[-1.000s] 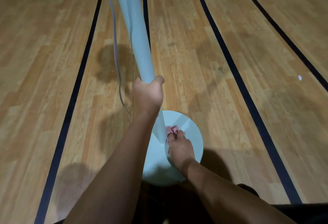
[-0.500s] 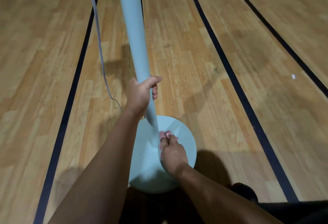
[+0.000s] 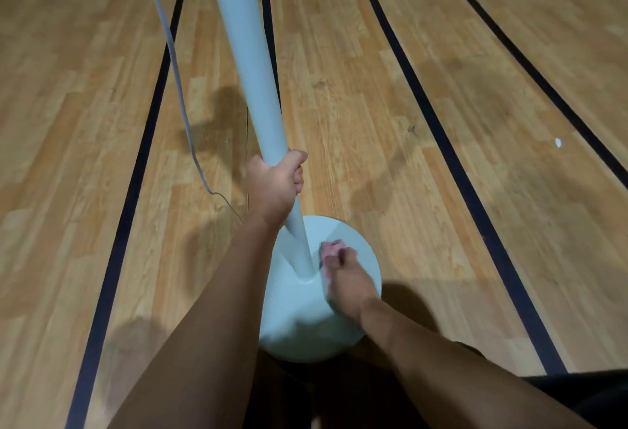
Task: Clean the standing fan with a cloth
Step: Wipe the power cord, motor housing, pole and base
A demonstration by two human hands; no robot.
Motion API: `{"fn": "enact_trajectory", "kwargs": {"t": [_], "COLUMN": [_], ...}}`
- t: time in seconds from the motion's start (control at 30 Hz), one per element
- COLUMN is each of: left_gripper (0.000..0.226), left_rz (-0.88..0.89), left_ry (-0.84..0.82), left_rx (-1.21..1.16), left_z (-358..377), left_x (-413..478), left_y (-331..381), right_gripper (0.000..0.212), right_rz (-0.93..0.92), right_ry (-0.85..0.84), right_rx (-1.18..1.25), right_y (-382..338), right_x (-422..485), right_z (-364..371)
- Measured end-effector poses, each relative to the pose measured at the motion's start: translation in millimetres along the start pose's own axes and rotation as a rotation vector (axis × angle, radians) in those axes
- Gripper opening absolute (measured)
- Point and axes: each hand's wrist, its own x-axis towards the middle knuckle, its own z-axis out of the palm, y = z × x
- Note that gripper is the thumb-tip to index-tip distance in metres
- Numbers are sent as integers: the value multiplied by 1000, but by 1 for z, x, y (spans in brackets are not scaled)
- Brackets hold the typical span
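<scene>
- Pale blue-green plastic pole of the standing fan ran up and away from its round pale base on the wood floor.
- Left hand was wrapped closed around the pole, above the base.
- Right hand, nearer the base, was closed on a small pink cloth, pressed just right of the pole's foot; the next wipe likely circles it.

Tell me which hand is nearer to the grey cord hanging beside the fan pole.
Left. The left hand grips the pole just right of the cord; the right hand is lower, pressing the pink cloth on the base.
</scene>
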Motion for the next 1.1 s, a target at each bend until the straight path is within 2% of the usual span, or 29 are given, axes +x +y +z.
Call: {"fn": "enact_trajectory", "kwargs": {"t": [0.07,0.17,0.37,0.47,0.53,0.57,0.67,0.73,0.8,0.9,0.97,1.03,1.1], "left_gripper": [32,26,25,26,26,26,24,23,22,24,25,25,25], "left_rz": [1,3,-3,-7,-12,-11,-4,-1,-2,-4,-10,-15,-22], "left_ry": [12,20,33,41,52,52,37,28,23,23,31,37,45], "left_rx": [-5,21,71,80,94,97,83,57,34,14,5,11,17], "left_z": [3,6,6,5,5,6,7,6,5,6,8,9,7], "left_x": [1,2,4,4,5,5,5,4,4,1,0,0,0], "left_y": [0,0,-5,-6,-6,-6,-4,-2,-1,-2,-3,-4,-4], "right_gripper": [41,64,59,69,75,72,52,52,56,54,51,53,61], "right_rz": [-66,-114,94,121,-33,-198,-583,-650,-578,-239,-100,-52,-104], "right_ry": [-65,-53,108,33,-1,70,119,92,49,32,52,85,134], "right_rx": [9,-64,-190,-116,-139,-185,-321,-372,-412,-352,-358,-349,-294], "right_y": [-21,-3,43,16,-11,-23,-37,-26,-4,35,49,48,39], "right_x": [-10,-15,-32,-40,-55,-65,-91,-90,-77,-61,-57,-55,-60], "right_z": [16,19,-2,1,9,16,34,27,11,-19,-28,-27,-12]}}
